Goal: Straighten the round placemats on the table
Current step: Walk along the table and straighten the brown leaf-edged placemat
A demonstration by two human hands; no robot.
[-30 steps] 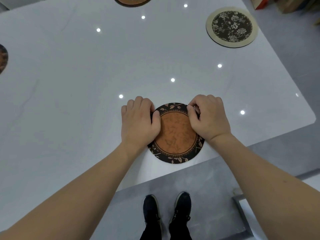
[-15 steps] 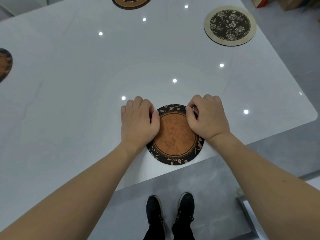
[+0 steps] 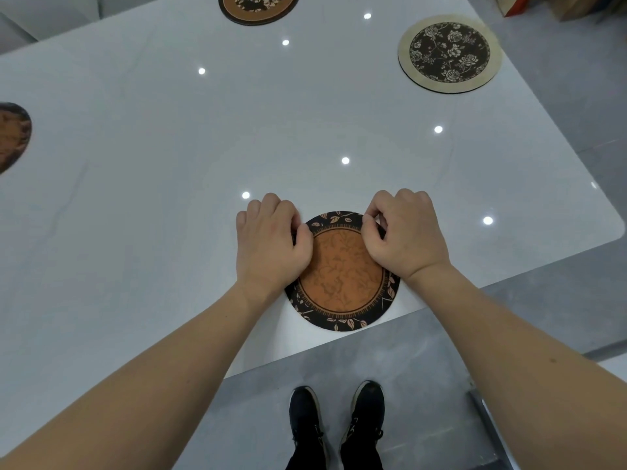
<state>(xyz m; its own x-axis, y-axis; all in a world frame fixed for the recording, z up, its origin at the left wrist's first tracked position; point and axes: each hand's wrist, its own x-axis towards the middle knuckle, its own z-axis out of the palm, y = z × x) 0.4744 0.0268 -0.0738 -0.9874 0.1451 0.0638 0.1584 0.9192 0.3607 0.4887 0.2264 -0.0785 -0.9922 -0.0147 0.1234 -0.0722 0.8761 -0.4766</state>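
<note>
A round placemat with an orange centre and a black leaf-patterned border point(image 3: 341, 278) lies flat near the front edge of the white table point(image 3: 169, 198). My left hand point(image 3: 269, 242) grips its left rim, thumb on top. Its upper right rim is pinched by my right hand point(image 3: 405, 232), fingers curled. A beige-rimmed placemat with black floral centre point(image 3: 449, 53) lies at the far right. A brown placemat point(image 3: 258, 6) is cut off by the top edge. Another brown one point(image 3: 12, 137) is cut off at the left.
The table's near edge runs diagonally just below the held placemat, with a rounded corner at the right point(image 3: 614, 228). Grey floor and my black shoes point(image 3: 336, 425) are below. Boxes point(image 3: 556, 5) stand on the floor at the top right.
Both hands stay on the same placemat; it has barely shifted on the table. The view has tilted slightly, showing more of the far and left placemats.
</note>
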